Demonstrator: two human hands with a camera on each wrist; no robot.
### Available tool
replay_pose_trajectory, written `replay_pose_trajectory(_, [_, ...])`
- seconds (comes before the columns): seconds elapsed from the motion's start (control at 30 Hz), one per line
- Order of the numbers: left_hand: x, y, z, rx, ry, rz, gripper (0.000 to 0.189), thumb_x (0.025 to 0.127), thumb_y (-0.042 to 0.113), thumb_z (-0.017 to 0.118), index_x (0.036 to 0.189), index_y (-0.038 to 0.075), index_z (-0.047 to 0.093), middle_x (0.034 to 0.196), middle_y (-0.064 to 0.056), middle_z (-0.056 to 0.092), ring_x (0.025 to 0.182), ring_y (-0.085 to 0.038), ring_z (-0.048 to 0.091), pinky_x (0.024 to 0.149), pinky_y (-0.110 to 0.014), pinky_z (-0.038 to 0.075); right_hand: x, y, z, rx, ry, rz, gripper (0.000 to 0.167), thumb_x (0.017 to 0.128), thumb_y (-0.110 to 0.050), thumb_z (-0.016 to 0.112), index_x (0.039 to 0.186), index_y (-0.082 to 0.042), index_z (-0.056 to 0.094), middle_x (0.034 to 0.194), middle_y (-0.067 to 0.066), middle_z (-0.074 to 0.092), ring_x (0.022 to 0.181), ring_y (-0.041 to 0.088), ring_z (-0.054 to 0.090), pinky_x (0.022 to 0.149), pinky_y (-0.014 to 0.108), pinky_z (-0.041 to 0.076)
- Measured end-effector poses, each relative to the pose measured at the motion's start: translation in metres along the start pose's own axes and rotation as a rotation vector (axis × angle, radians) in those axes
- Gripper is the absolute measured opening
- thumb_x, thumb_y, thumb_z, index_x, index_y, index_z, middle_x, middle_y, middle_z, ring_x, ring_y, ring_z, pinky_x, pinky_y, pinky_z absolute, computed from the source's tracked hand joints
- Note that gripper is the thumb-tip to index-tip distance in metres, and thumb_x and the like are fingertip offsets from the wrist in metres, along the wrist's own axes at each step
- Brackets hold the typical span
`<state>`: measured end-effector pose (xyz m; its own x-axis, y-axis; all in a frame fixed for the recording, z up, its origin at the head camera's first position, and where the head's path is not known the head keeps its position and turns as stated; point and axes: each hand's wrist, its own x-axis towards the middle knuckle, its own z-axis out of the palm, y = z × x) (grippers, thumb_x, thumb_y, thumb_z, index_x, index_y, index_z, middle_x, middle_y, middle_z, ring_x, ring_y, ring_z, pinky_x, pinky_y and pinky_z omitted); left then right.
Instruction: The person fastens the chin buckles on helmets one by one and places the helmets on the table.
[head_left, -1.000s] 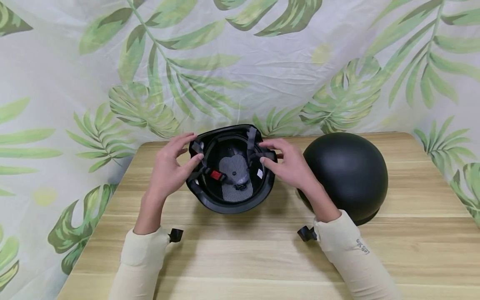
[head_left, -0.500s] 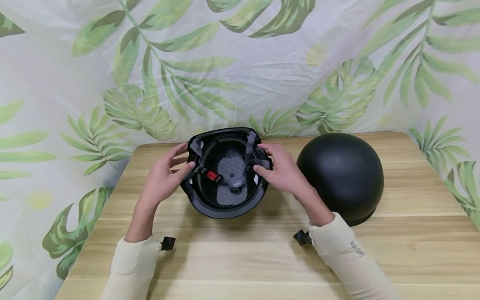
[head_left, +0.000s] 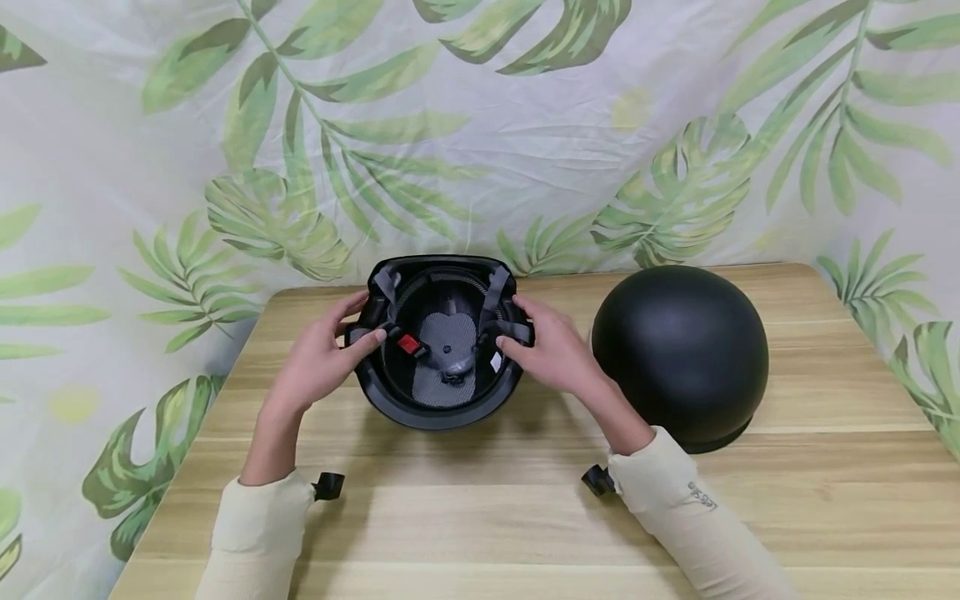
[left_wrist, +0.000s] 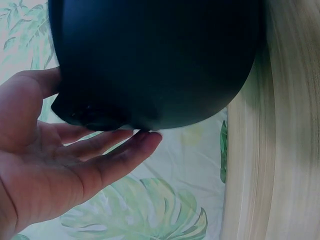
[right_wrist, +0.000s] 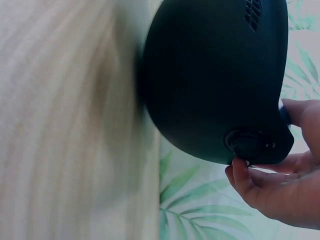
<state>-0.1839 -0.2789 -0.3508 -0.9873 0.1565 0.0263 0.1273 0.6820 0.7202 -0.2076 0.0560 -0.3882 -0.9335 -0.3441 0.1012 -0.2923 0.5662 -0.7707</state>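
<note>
Both hands are on it: the left hand (head_left: 315, 358) and the right hand (head_left: 551, 342) grip opposite sides of the upturned black helmet (head_left: 442, 342), thumbs over the rim, fingers curled outside, the right ones at a round side fitting (right_wrist: 245, 144). Its hollow faces up, grey straps (head_left: 495, 287) and red buckle (head_left: 408, 343) on show; whether its crown touches the wooden table (head_left: 480, 517), I can't tell. This looks like a steadying or positioning step, and any move from here calls for an even two-sided grip. Just beside the right forearm sits a second helmet (head_left: 681, 354), dome up; behind, a leafy cloth (head_left: 555, 150).
</note>
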Motion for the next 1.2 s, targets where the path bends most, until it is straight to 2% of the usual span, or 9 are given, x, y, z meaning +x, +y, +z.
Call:
replay_pose_trajectory(0.13, [0.0,0.0,-0.001,-0.039,0.049,0.004,0.073,0.107,0.034,0.067,0.169,0.014,0.035,0.171,-0.017,0.04,0.142,-0.045,0.058,0.086,-0.016,0.053,0.002,0.002,0.007,-0.002,-0.033,0.011,0.074,0.104,-0.032,0.07,0.163,0.001,0.041,0.167,0.023,0.044,0.157,0.04,0.042,0.126,0.056,0.04])
replay_pose_trajectory(0.2, [0.0,-0.001,0.0,-0.055,0.062,0.005,0.073,0.106,0.033,0.068,0.169,0.014,0.035,0.17,-0.017,0.041,0.14,-0.043,0.06,0.081,-0.01,0.05,0.002,0.003,0.01,-0.004,-0.041,0.009,0.074,0.104,-0.032,0.07,0.163,0.001,0.041,0.168,0.023,0.044,0.157,0.041,0.041,0.126,0.056,0.039])
replay_pose_trajectory(0.4, [0.002,-0.003,0.003,-0.042,0.077,-0.009,0.072,0.106,0.038,0.067,0.169,0.018,0.037,0.163,-0.019,0.05,0.131,-0.039,0.065,0.081,-0.015,0.05,0.002,0.007,0.01,-0.002,-0.05,0.012,0.074,0.105,-0.034,0.068,0.164,0.001,0.04,0.168,0.023,0.042,0.158,0.041,0.04,0.127,0.056,0.038])
replay_pose_trajectory(0.63, [0.004,-0.007,0.003,-0.124,0.037,-0.027,0.075,0.108,0.042,0.064,0.171,0.02,0.03,0.168,-0.019,0.043,0.144,-0.037,0.054,0.086,-0.01,0.047,0.005,0.012,0.009,0.01,-0.058,0.034,0.073,0.105,-0.036,0.067,0.165,-0.003,0.04,0.169,0.021,0.042,0.159,0.039,0.038,0.127,0.055,0.038])
replay_pose_trajectory(0.83, [0.004,-0.01,-0.001,-0.236,-0.022,-0.011,0.076,0.108,0.032,0.065,0.172,0.019,0.026,0.171,-0.016,0.039,0.149,-0.034,0.048,0.092,-0.008,0.049,0.008,0.015,0.009,0.038,-0.056,0.043,0.074,0.104,-0.034,0.068,0.165,-0.003,0.041,0.169,0.02,0.043,0.159,0.037,0.038,0.127,0.055,0.039])
replay_pose_trajectory(1.03, [0.003,-0.012,-0.003,-0.364,-0.078,0.062,0.076,0.108,0.018,0.064,0.173,0.023,0.025,0.174,-0.013,0.032,0.156,-0.035,0.039,0.1,-0.011,0.051,0.009,0.02,0.013,0.042,-0.07,0.043,0.075,0.104,-0.031,0.069,0.165,-0.001,0.039,0.169,0.022,0.041,0.158,0.037,0.039,0.125,0.054,0.041])
replay_pose_trajectory(1.1, [0.002,-0.012,-0.004,-0.374,-0.082,0.091,0.075,0.108,0.016,0.063,0.173,0.024,0.026,0.174,-0.014,0.032,0.156,-0.036,0.039,0.1,-0.012,0.052,0.01,0.021,0.015,0.044,-0.072,0.034,0.075,0.104,-0.031,0.069,0.165,0.0,0.039,0.168,0.023,0.043,0.15,0.035,0.05,0.12,0.052,0.045])
replay_pose_trajectory(1.17, [0.002,-0.012,-0.004,-0.375,-0.08,0.115,0.075,0.108,0.014,0.062,0.172,0.026,0.026,0.175,-0.014,0.031,0.157,-0.038,0.037,0.1,-0.012,0.051,0.01,0.023,0.018,0.05,-0.077,0.027,0.075,0.104,-0.031,0.069,0.164,0.001,0.039,0.161,0.025,0.052,0.118,0.031,0.067,0.111,0.047,0.049])
replay_pose_trajectory(1.2, [0.002,-0.012,-0.004,-0.378,-0.079,0.125,0.074,0.108,0.014,0.061,0.172,0.027,0.026,0.175,-0.014,0.031,0.157,-0.039,0.036,0.101,-0.012,0.051,0.01,0.023,0.02,0.052,-0.083,0.029,0.075,0.104,-0.031,0.069,0.164,0.001,0.039,0.151,0.025,0.06,0.097,0.027,0.067,0.103,0.045,0.051])
